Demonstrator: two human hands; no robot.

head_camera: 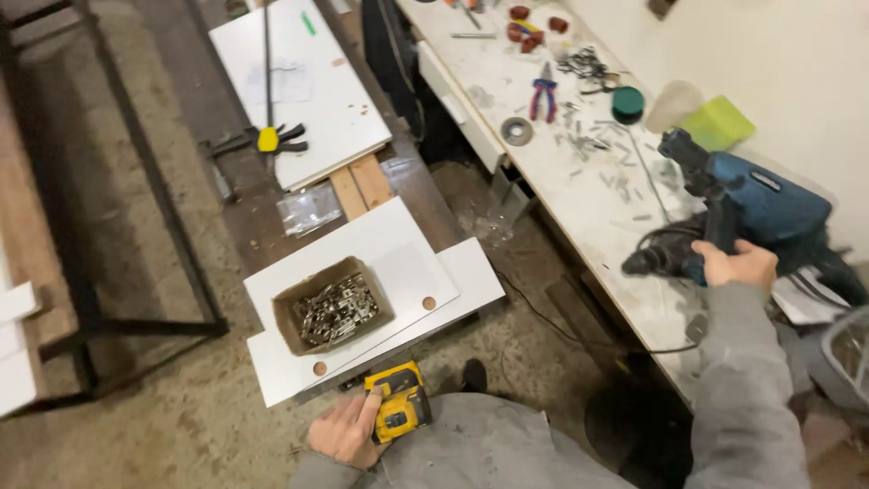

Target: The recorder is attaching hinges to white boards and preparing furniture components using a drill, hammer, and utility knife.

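Head camera view, looking down at a person in a grey sweatshirt working in a workshop. The left hand is closed around a boxy yellow and black cordless drill, held low near the body, fingers curled along its side. Just above that hand lie two stacked white panels, flat and smooth, with small round brown marks near their edges. On the upper panel sits an open cardboard box filled with shiny small metal fittings.

The right hand reaches out to the side and grips the black handle of a bulky blue corded drill that rests on a long, scuffed white workbench. A black cord hangs from it toward the concrete floor. Beyond that hand, farther along the bench, lie scattered nails, a pair of pliers with red and blue handles, a round metal disc, a dark green round lid and a lime green plastic block.

Well beyond the left hand, another white board lies under a long black clamp with a yellow grip.
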